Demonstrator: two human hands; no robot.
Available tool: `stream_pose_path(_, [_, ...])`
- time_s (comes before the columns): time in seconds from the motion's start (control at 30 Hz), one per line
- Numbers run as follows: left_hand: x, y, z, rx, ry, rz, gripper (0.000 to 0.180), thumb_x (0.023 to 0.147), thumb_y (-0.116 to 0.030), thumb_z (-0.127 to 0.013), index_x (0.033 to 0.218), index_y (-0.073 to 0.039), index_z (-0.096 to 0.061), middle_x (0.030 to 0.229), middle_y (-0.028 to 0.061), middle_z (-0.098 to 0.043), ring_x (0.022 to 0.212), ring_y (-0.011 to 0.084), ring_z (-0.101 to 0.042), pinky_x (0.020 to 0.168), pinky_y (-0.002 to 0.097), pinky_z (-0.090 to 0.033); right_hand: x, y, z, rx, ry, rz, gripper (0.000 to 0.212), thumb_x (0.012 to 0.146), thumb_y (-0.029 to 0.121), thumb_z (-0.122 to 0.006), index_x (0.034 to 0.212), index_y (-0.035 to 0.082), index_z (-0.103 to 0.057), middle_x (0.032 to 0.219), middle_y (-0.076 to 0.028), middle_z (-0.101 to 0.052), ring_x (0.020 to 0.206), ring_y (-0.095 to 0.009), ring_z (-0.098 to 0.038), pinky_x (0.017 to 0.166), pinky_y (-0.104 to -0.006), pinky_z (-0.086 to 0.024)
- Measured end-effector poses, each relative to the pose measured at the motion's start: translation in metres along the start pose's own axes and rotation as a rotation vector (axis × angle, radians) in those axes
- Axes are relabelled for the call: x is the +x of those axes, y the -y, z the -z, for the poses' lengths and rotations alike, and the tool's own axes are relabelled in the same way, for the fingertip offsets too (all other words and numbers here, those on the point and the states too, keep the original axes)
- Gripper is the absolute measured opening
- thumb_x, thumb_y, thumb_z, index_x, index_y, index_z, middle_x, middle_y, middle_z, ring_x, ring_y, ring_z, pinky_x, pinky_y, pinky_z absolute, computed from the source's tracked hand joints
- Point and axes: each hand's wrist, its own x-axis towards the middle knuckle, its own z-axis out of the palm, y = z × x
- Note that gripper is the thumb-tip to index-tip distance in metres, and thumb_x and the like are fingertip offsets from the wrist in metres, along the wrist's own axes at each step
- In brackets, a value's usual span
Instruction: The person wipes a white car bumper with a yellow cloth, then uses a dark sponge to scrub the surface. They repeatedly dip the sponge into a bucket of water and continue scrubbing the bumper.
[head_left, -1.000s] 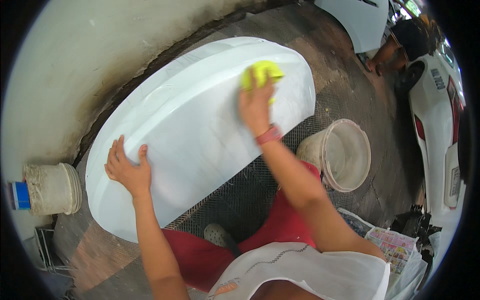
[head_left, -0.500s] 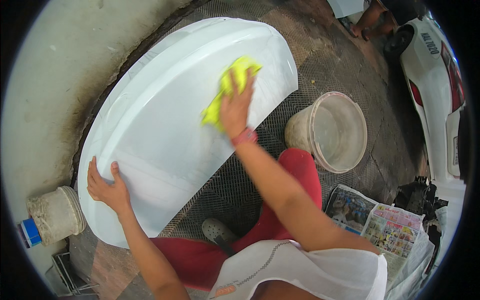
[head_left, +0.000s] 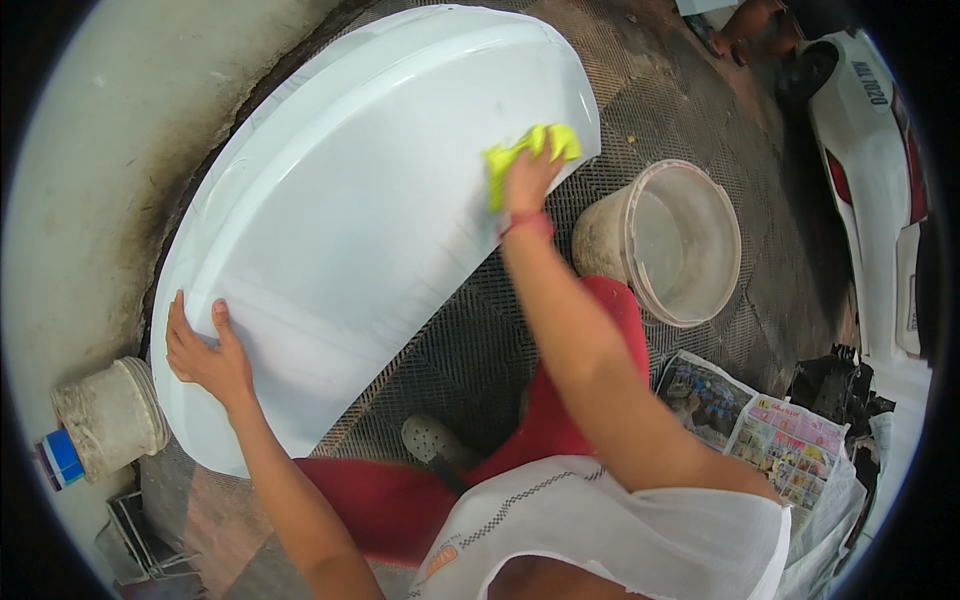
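A large white curved body panel (head_left: 340, 220), which looks like a car part, leans in front of me near the wall. My left hand (head_left: 210, 350) lies against its lower left end, fingers spread and thumb apart, with nothing in it. Near the panel's right edge my right hand (head_left: 530, 180) presses a crumpled yellow-green cloth (head_left: 553, 142) on the glossy surface. The fingers are curled over the cloth and slightly blurred. A red band circles that wrist.
To the right stands a grimy white bucket (head_left: 600, 235) with cloudy liquid. Newspapers (head_left: 790, 445) lie at lower right, near a white car (head_left: 870, 170). A second bucket (head_left: 105, 415) sits by the wall (head_left: 90, 200) at left. Another person's legs (head_left: 755, 30) show at top right.
My right hand has swept the cloth to the right, toward the panel's edge. My left hand stays on the same spot of the panel. The view has shifted slightly.
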Motion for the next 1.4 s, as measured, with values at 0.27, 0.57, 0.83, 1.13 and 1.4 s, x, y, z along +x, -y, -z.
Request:
stream_pose_path(0.27, [0.002, 0.001, 0.000, -0.047, -0.008, -0.025, 0.066, 0.100, -0.062, -0.066, 0.151, -0.019, -0.060, 0.149, 0.0124, -0.061, 0.140, 0.0344, -0.052, 0.122, 0.0565, -0.028, -0.277, 0.047, 0.027, -0.007, 0.347, 0.141, 0.070, 0.099, -0.002, -0.059, 0.165, 0.008, -0.039, 0.175, -0.032, -0.007, 0.162, -0.053, -0.010, 0.131, -0.0600, -0.018])
stream_pose_path(0.57, [0.005, 0.004, -0.004, -0.092, -0.058, -0.067, 0.064, 0.096, -0.056, -0.073, 0.146, -0.016, -0.064, 0.141, 0.0135, -0.067, 0.134, 0.0352, -0.057, 0.117, 0.0534, -0.033, -0.019, -0.051, 0.014, 0.017, -0.076, -0.138, 0.059, 0.105, 0.014, -0.053, 0.162, 0.001, -0.042, 0.170, -0.033, -0.023, 0.158, -0.050, -0.024, 0.131, -0.0542, -0.022])
stream_pose_path(0.83, [0.002, 0.007, -0.006, -0.089, -0.079, -0.059, 0.070, 0.092, -0.062, -0.075, 0.146, -0.019, -0.064, 0.142, 0.0117, -0.065, 0.138, 0.0323, -0.054, 0.119, 0.0571, -0.027, -0.106, -0.023, 0.022, -0.055, 0.172, 0.266, 0.059, 0.105, 0.010, -0.049, 0.163, 0.005, -0.042, 0.173, -0.036, -0.011, 0.161, -0.052, -0.015, 0.131, -0.0529, -0.022])
stream_pose_path(1.13, [0.000, 0.009, -0.005, -0.151, -0.049, -0.011, 0.077, 0.089, -0.071, -0.072, 0.145, -0.019, -0.065, 0.148, 0.0162, -0.058, 0.144, 0.0341, -0.047, 0.123, 0.0664, -0.017, -0.359, 0.057, 0.012, -0.043, 1.116, 1.216, 0.073, 0.088, 0.004, -0.062, 0.157, 0.027, -0.055, 0.176, -0.009, -0.029, 0.162, -0.045, -0.023, 0.127, -0.0724, -0.022])
stream_pose_path(1.4, [-0.003, 0.004, -0.010, -0.122, -0.083, 0.045, 0.081, 0.088, -0.075, -0.069, 0.147, -0.020, -0.064, 0.152, 0.0159, -0.056, 0.148, 0.0368, -0.042, 0.124, 0.0701, -0.015, -0.235, 0.071, 0.010, -0.119, 0.753, 1.228, 0.063, 0.091, 0.003, -0.063, 0.151, 0.021, -0.062, 0.171, -0.022, -0.036, 0.162, -0.045, -0.025, 0.128, -0.0720, -0.016])
